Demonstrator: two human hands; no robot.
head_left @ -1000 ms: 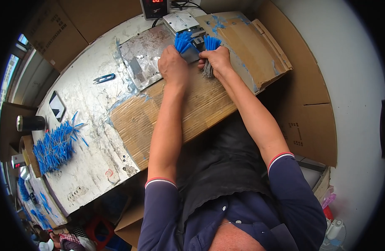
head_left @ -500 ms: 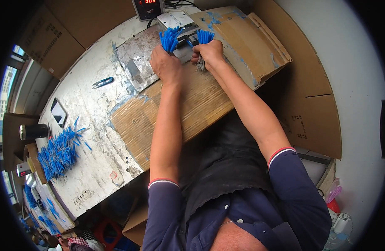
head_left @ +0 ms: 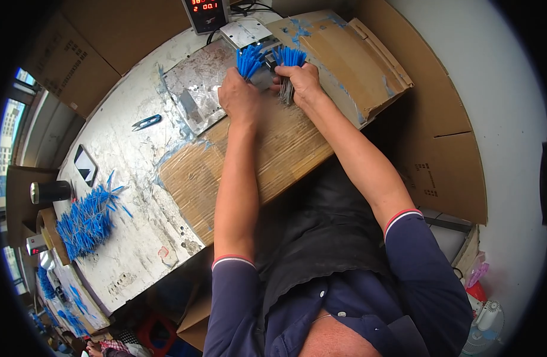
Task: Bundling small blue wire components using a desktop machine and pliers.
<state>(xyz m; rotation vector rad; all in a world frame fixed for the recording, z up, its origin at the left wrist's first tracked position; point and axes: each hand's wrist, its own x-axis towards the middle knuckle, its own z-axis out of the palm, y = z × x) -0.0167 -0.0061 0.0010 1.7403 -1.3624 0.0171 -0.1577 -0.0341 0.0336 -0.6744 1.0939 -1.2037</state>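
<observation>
My left hand (head_left: 237, 96) is closed round a bundle of thin pieces with blue sleeved tips (head_left: 250, 60), the tips pointing up and away. My right hand (head_left: 302, 83) pinches a second bundle of blue-tipped wires (head_left: 291, 57); its bare grey wire ends (head_left: 285, 92) hang below the fingers. The two bundles are close side by side, in front of a small metal fixture with a black part (head_left: 270, 61) between them. Under the hands lie a scuffed metal plate (head_left: 205, 74) and a cardboard sheet (head_left: 226, 160).
A large pile of blue-tipped wires (head_left: 86, 223) lies at the left, near a phone (head_left: 85, 165) and a dark cylinder (head_left: 50, 191). Small blue thread snips (head_left: 147, 122) rest on the white table (head_left: 140, 196). Behind stands a red digital display (head_left: 207, 18); a cardboard box (head_left: 351, 65) is at right.
My left hand and its bundle have shifted slightly right and nearer me. The right-hand bundle has spread toward the left one, its tips fanning out. The red display reads differently.
</observation>
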